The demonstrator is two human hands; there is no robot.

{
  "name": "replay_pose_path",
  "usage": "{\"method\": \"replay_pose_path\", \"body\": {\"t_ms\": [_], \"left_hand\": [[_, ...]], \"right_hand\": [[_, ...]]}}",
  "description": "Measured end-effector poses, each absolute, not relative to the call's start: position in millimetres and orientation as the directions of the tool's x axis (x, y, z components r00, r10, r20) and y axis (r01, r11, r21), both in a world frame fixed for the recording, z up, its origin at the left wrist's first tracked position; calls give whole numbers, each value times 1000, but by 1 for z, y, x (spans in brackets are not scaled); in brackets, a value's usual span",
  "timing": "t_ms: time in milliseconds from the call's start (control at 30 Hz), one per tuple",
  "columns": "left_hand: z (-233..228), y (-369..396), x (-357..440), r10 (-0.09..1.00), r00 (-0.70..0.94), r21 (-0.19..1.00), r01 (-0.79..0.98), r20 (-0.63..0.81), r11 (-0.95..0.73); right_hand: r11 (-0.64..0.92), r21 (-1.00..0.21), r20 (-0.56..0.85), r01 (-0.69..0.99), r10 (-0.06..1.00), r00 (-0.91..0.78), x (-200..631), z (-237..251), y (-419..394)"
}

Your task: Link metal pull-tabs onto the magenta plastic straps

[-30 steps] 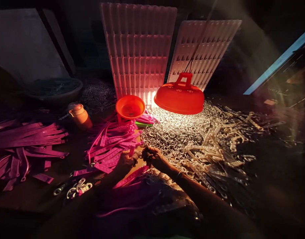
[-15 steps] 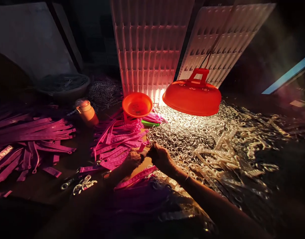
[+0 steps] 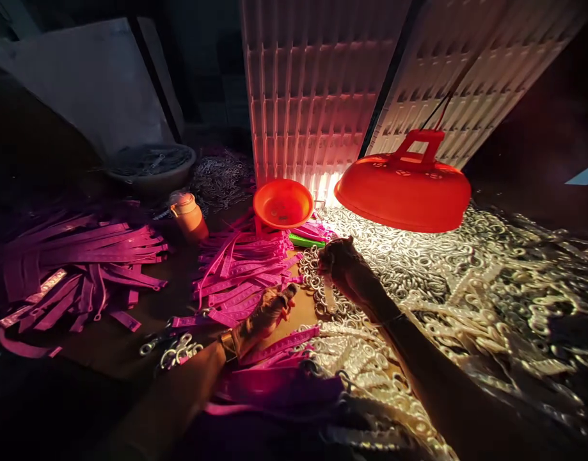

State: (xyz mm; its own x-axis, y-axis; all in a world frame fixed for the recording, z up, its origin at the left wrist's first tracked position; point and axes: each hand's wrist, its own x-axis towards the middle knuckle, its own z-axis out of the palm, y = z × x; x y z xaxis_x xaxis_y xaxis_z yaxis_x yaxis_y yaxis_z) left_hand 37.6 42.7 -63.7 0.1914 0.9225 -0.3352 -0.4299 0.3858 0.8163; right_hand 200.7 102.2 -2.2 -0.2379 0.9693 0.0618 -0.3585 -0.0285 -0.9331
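My left hand (image 3: 267,314), with a band at its wrist, is closed over the edge of the pink straps. Its fingers are curled together, and what they hold is hidden. Farther forward and to the right, my right hand (image 3: 344,266) is closed at the near-left edge of a heap of metal rings (image 3: 394,269). Its fingertips are in shadow; I cannot make out what is in them. A pale strip (image 3: 329,294) shows just below it. Pink straps (image 3: 246,259) lie beyond my left hand, and more pink straps (image 3: 279,384) lie nearer me.
A red lamp shade (image 3: 404,192) hangs low over the rings. A red bowl (image 3: 283,203), a green object (image 3: 307,241) and an orange bottle (image 3: 189,218) stand behind. Pale ring-ended strips (image 3: 485,301) cover the right. Another pink pile (image 3: 92,256) lies left.
My hands were together over the gap between straps and rings. They have parted: the right moved forward and right to the rings. The view has also shifted, moving the scene rightward.
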Motion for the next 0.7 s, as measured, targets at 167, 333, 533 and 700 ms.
{"method": "replay_pose_path", "body": {"t_ms": [167,333,533,700], "left_hand": [[-59,42,36,904,248,768,-477,-347,426],[-52,36,41,925,179,790,-481,-336,380],[-52,32,41,908,240,763,-493,-343,419],[-55,32,38,871,318,692,-529,-375,491]], "right_hand": [[29,-992,59,-121,966,-252,204,-20,86],[-4,-999,4,-32,973,-231,187,-49,64],[151,-988,139,32,961,-237,177,-56,55],[160,-986,149,35,965,-214,177,-73,54]]}}
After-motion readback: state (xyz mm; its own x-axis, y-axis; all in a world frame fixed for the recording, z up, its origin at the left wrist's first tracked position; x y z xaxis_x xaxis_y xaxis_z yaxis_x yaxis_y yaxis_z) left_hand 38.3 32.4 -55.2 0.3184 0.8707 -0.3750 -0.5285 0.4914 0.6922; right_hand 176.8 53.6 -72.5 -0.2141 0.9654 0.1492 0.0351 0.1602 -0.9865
